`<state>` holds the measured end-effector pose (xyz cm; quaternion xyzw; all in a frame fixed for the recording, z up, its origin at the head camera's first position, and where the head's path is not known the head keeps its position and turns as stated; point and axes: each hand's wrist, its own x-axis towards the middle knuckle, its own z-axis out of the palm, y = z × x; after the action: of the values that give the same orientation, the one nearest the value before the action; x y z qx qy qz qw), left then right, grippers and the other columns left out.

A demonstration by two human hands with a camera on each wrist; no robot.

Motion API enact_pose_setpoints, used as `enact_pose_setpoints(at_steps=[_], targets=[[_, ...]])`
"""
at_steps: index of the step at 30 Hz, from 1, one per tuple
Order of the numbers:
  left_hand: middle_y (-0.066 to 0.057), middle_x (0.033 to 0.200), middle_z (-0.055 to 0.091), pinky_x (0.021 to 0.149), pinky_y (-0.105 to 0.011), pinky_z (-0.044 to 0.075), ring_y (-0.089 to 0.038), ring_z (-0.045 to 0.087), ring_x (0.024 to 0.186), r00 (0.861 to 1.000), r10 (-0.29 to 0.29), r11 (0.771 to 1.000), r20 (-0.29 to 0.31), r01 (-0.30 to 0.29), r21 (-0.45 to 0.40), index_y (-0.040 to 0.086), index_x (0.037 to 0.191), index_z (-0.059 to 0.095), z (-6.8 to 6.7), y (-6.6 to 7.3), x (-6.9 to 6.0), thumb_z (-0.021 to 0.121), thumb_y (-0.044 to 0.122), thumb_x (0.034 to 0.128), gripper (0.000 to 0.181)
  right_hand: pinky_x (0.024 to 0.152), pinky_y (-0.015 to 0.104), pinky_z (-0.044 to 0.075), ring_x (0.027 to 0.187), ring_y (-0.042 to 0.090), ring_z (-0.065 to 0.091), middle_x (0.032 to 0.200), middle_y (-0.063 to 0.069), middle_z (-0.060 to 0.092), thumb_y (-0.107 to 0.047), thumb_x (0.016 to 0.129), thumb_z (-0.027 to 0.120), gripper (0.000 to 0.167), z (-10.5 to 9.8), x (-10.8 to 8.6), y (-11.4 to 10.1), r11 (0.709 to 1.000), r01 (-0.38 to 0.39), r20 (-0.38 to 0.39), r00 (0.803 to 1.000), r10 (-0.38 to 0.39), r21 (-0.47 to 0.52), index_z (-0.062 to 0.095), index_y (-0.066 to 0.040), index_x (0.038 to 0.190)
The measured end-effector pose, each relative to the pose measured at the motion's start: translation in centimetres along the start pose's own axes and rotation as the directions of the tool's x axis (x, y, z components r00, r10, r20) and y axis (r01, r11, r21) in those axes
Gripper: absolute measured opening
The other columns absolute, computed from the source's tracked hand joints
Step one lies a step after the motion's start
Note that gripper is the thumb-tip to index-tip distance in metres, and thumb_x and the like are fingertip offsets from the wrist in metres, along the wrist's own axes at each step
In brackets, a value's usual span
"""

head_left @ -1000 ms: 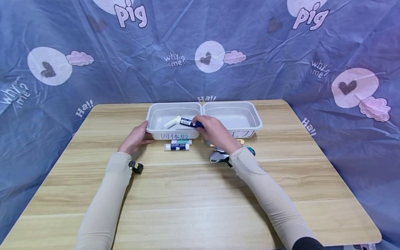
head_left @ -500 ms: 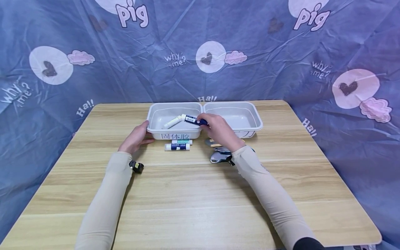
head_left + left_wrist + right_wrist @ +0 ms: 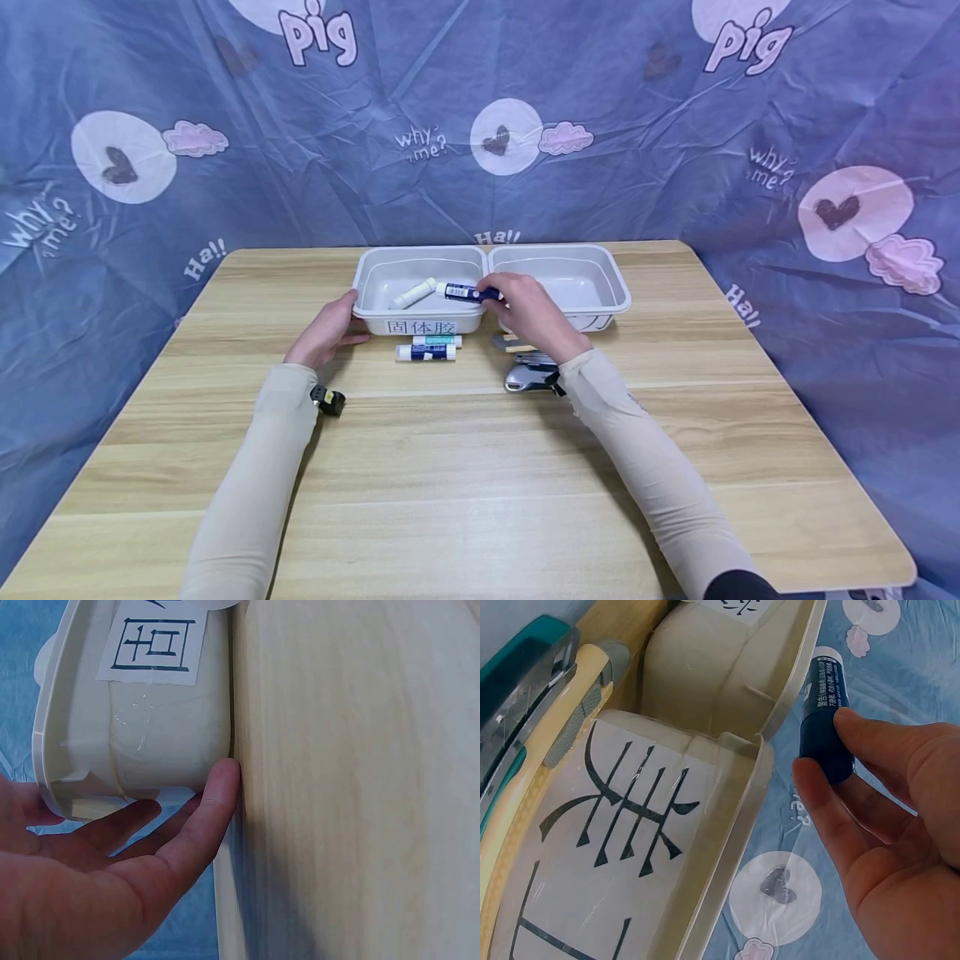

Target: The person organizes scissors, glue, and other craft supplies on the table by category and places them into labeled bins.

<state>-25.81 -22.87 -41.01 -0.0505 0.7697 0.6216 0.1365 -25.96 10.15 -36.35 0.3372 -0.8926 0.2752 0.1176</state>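
Observation:
My right hand [image 3: 528,310] pinches a dark blue glue stick [image 3: 459,292] between thumb and fingers, above the right side of the left plastic bin [image 3: 420,257]. In the right wrist view the same glue stick [image 3: 825,697] has its white end pointing away from the hand. A white glue stick [image 3: 414,293] lies inside that bin. My left hand [image 3: 324,333] holds the bin's left end, fingers at the rim and thumb low by the table, as the left wrist view shows. Two more glue sticks, one blue [image 3: 426,353] and one green-and-white [image 3: 437,341], lie before the bin.
A second white bin [image 3: 558,254] adjoins the first on the right. Both carry handwritten paper labels. Several utility knives [image 3: 525,380] lie in front of it, partly hidden by my right arm. A patterned blue cloth [image 3: 420,200] hangs behind the wooden table [image 3: 450,500].
My right hand has shifted slightly right with the blue glue stick, which is now more level and nearer the bin's right side. The left hand stays in place.

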Motion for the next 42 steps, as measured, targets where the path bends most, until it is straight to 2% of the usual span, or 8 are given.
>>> enact_pose_setpoints(at_steps=[6, 15, 28, 36, 42], targets=[[-0.025, 0.133, 0.047, 0.114, -0.048, 0.046, -0.035, 0.052, 0.122, 1.0, 0.003, 1.0, 0.008, -0.003, -0.001, -0.006, 0.151, 0.036, -0.09, -0.13, 0.06, 0.02, 0.044, 0.1117, 0.066, 0.096, 0.038, 0.058, 0.108, 0.027, 0.069, 0.116, 0.014, 0.073, -0.001, 0.093, 0.072, 0.021, 0.03, -0.01, 0.01, 1.0, -0.001, -0.002, 1.0, 0.001, -0.004, 0.072, -0.001, 0.114], [-0.024, 0.132, 0.047, 0.115, -0.048, 0.045, -0.036, 0.05, 0.124, 1.0, 0.003, 1.0, 0.01, -0.002, -0.006, -0.006, 0.152, 0.036, -0.11, 0.02, -0.07, 0.02, 0.045, 0.1117, 0.067, 0.1, 0.039, 0.056, 0.111, 0.028, 0.068, 0.118, 0.015, 0.072, -0.002, 0.094, 0.072, 0.023, -0.02, 0.02, -0.03, 1.0, -0.012, 0.008, 1.0, 0.012, -0.01, 0.071, 0.0, 0.116], [-0.021, 0.128, 0.047, 0.114, -0.047, 0.047, -0.031, 0.051, 0.117, 1.0, -0.008, 1.0, 0.001, 0.008, -0.002, -0.007, 0.15, 0.038, -0.08, 0.03, -0.01, 0.02, 0.044, 0.1117, 0.066, 0.087, 0.03, 0.061, 0.103, 0.025, 0.069, 0.112, 0.013, 0.07, 0.004, 0.091, 0.073, 0.022, 0.01, 0.16, 0.08, 1.0, -0.009, -0.004, 1.0, 0.009, 0.029, 0.071, 0.002, 0.112], [-0.023, 0.13, 0.048, 0.114, -0.047, 0.046, -0.033, 0.052, 0.121, 1.0, -0.004, 1.0, 0.005, 0.004, -0.004, -0.007, 0.151, 0.037, -0.06, 0.01, 0.01, 0.02, 0.044, 0.1117, 0.066, 0.088, 0.034, 0.061, 0.101, 0.027, 0.07, 0.113, 0.013, 0.07, 0.007, 0.089, 0.072, 0.023, -0.17, 0.12, 0.0, 1.0, -0.003, -0.005, 1.0, 0.003, 0.015, 0.071, 0.001, 0.111], [-0.021, 0.129, 0.049, 0.113, -0.047, 0.047, -0.03, 0.054, 0.117, 1.0, -0.004, 1.0, 0.002, 0.004, -0.004, -0.007, 0.15, 0.038, -0.06, -0.03, 0.02, 0.02, 0.043, 0.1118, 0.065, 0.091, 0.035, 0.059, 0.1, 0.026, 0.07, 0.111, 0.012, 0.071, 0.006, 0.09, 0.072, 0.023, 0.01, 0.1, -0.04, 1.0, 0.0, 0.0, 1.0, 0.0, -0.004, 0.071, -0.001, 0.112]])
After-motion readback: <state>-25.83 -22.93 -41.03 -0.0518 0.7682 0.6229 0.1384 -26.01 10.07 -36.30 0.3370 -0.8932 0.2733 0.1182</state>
